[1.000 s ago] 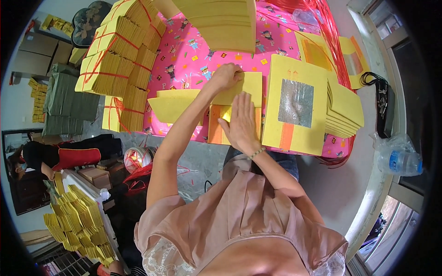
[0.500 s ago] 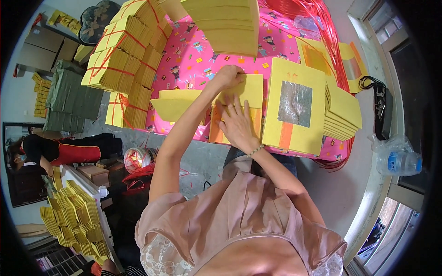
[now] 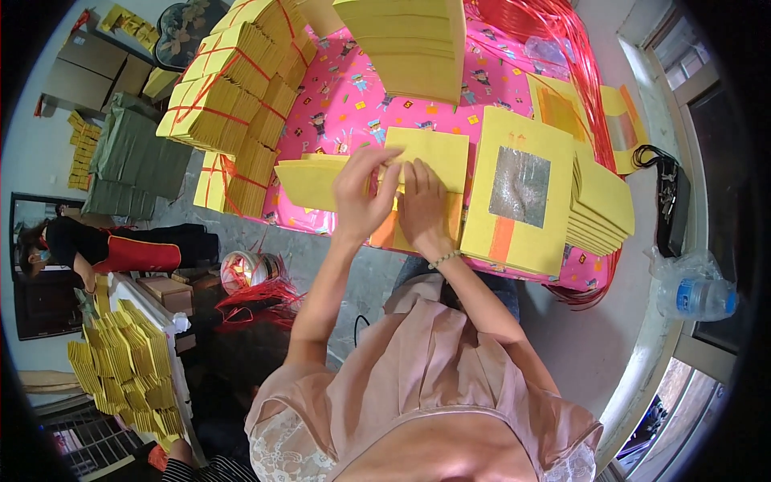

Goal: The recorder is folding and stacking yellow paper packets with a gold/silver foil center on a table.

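In front of me on the table lies a folded yellow paper sheet [image 3: 426,149] with an orange part at its near end. My right hand [image 3: 424,207] presses flat on its middle, fingers stretched out and holding nothing. Just left of it, my left hand [image 3: 361,193] hovers by the sheet's left edge, its bent fingers and thumb apart. Another folded yellow sheet [image 3: 309,189] sits beside that hand, partly covered by it. To the right is a pile of yellow paper [image 3: 526,132] whose top sheet bears a silver square and an orange strip.
Yellow paper bundles [image 3: 217,104] tied with red string rise at the left of the pink patterned tablecloth [image 3: 321,96]. A tall yellow stack [image 3: 401,48] stands at the back. Fanned sheets [image 3: 602,201] and red strings [image 3: 590,96] are rightward. A co-worker [image 3: 120,245] is at a side table.
My left hand has come back toward me from the sheet's far left part, its fingers loosening. My right hand stays on the sheet, its fingers drawn closer together. The view has shifted slightly.
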Motion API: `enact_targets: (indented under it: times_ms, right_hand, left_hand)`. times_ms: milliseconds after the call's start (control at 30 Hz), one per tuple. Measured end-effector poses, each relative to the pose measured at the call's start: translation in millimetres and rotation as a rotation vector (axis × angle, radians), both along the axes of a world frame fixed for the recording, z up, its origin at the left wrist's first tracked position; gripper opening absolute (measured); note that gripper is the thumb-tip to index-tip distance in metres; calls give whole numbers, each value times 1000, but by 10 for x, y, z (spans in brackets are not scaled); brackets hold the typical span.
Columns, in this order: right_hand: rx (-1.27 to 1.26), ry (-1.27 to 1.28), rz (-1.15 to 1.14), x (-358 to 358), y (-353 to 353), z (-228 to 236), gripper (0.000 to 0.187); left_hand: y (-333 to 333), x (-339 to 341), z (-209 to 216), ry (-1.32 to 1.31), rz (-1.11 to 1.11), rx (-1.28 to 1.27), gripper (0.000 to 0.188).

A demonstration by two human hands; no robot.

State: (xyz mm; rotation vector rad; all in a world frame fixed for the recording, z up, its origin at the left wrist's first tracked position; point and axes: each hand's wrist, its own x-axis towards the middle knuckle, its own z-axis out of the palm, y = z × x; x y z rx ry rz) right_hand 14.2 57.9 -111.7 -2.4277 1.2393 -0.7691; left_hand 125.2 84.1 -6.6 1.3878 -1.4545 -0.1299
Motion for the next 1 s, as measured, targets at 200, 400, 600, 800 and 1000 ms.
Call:
enact_targets:
  times_ms: [200, 400, 600, 800, 1000]
  right_hand:
    - [-82, -33, -118, 93, -122, 8, 50]
    - [-130, -5, -107, 113, -160, -53, 30]
    - [-212, -80, -83, 90, -154, -95, 18]
    - [-282, -108, 56, 105, -111, -40, 20]
    - [-192, -99, 145, 35, -45, -25, 28]
  left_hand:
    - [619, 360, -678, 15, 336, 171, 12]
    - [379, 663, -1075, -64, 210, 331, 25]
    - [77, 820, -1015, 281, 133, 720, 53]
    - [-83, 852, -1008, 393, 98, 955, 60]
    - [-82, 825, -1038, 578, -31, 856, 34]
